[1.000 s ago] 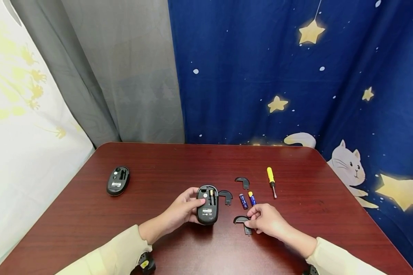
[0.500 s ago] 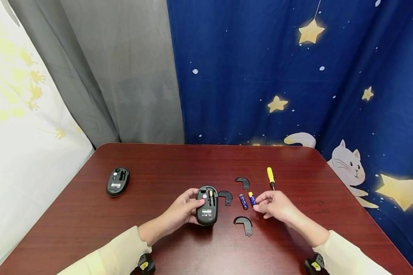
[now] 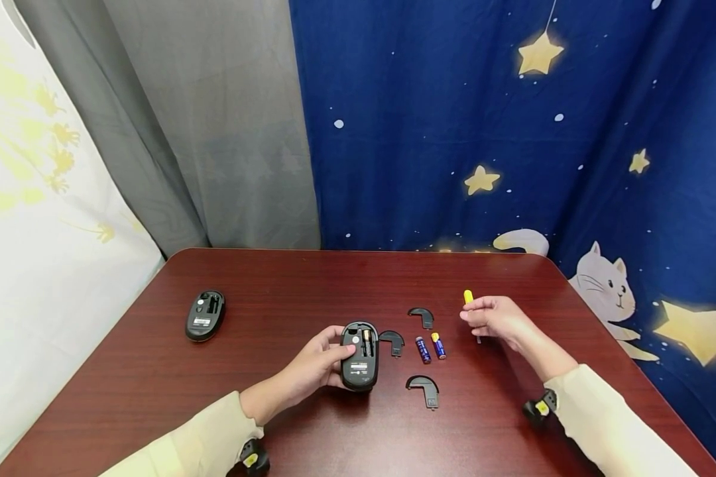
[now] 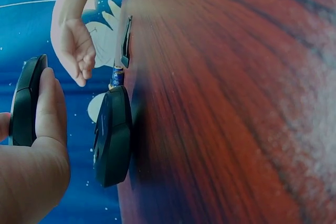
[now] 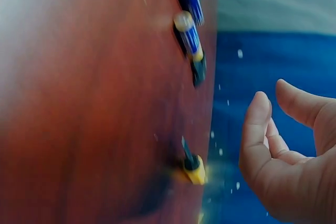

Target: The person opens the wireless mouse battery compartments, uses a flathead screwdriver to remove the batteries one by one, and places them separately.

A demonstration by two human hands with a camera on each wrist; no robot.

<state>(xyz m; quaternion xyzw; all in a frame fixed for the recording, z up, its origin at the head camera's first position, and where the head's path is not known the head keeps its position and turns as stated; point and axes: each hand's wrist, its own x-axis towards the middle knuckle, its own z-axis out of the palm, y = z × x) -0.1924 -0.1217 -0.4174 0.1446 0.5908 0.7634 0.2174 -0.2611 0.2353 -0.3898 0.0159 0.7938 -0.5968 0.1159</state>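
Note:
My left hand (image 3: 316,364) grips a black computer mouse (image 3: 360,368), underside up, thumb across it. One battery shows in its uncovered compartment. In the left wrist view, the held mouse (image 4: 25,106) is raised above the table, and another mouse (image 4: 114,140) rests lower, on the tabletop. My right hand (image 3: 498,319) hovers over the yellow-handled screwdriver (image 3: 468,296), hiding much of it in the head view. In the right wrist view, thumb and fingers of the right hand (image 5: 291,150) stand apart, away from the screwdriver (image 5: 194,170), with nothing between them.
Two blue batteries, one patterned (image 3: 423,350) and one yellow-ended (image 3: 438,346), lie right of the held mouse. Around them lie three black battery covers, far (image 3: 422,316), left (image 3: 393,342) and near (image 3: 425,391). Another upturned mouse (image 3: 205,316) lies far left on the brown table (image 3: 286,285).
My right hand has moved from the near battery cover, past the batteries, up and right to the screwdriver. My left hand and its mouse have stayed nearly still.

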